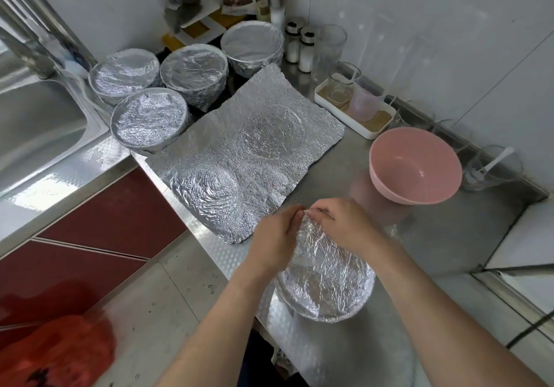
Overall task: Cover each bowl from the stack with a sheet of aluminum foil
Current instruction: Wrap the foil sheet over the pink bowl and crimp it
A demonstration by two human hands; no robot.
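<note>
A foil-covered bowl point(326, 278) sits on the steel counter near me. My left hand point(277, 236) and my right hand point(338, 224) both pinch the foil at the bowl's far rim. A bare pink bowl point(415, 164) stands to the right on the counter. Several bowls wrapped in foil point(150, 121) are grouped at the back left. A large crinkled foil sheet point(239, 158) with round bowl imprints lies flat in the middle.
A steel sink point(36, 122) lies at the left. A white tray point(353, 116) with glass cups, salt shakers point(299, 47) and a glass with a spoon point(491, 167) line the back wall. A red bag point(57, 353) is on the floor below left.
</note>
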